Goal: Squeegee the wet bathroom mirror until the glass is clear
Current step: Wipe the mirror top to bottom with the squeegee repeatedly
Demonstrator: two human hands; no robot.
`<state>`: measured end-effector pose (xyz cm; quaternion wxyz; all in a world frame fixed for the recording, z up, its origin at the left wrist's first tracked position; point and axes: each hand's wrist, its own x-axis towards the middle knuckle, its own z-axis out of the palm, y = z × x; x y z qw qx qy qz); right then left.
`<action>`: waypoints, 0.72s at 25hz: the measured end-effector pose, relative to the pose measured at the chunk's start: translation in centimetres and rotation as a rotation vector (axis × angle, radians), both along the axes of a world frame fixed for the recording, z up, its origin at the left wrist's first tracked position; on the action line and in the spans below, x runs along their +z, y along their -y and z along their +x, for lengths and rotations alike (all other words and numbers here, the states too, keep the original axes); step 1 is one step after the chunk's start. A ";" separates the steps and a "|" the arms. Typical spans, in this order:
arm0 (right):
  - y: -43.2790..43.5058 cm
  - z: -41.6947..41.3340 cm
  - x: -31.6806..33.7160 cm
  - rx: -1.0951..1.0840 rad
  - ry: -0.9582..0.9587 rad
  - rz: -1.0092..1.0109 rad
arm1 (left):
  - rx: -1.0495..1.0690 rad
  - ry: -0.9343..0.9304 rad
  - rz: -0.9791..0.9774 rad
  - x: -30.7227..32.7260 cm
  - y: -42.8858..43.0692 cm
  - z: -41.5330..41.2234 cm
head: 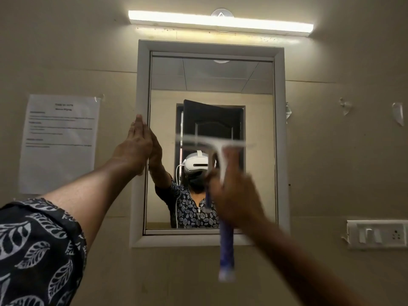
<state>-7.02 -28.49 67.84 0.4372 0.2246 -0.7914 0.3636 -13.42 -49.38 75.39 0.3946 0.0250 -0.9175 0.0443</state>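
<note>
A wall mirror [260, 120] in a white frame [141, 85] hangs ahead of me. My right hand [234, 193], blurred by motion, grips a squeegee [226, 246] with a blue handle. Its white blade [212, 140] lies across the middle of the glass, roughly level. My left hand [134, 146] presses flat, fingers straight and pointing up, on the left side of the frame at mid height. The glass reflects a person with a white headset and a dark doorway. Whether water is on the glass cannot be made out.
A lit tube light [220, 23] runs above the mirror. A printed paper sheet [59, 142] is taped to the wall on the left. A white switch and socket plate [377, 234] sits low on the right. Bits of tape [397, 115] cling to the right wall.
</note>
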 end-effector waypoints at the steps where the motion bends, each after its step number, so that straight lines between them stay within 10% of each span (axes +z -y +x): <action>1: -1.2 -0.4 4.6 -0.032 -0.126 -0.038 | 0.018 0.008 -0.009 0.0 -0.2 0.0; 7: -4.3 -2.6 22.0 -0.358 -0.178 0.118 | 0.052 0.024 -0.018 -0.1 -0.3 0.0; 18: -4.7 -6.3 11.5 -0.275 -0.086 0.115 | 0.068 0.048 -0.043 0.1 -0.6 0.7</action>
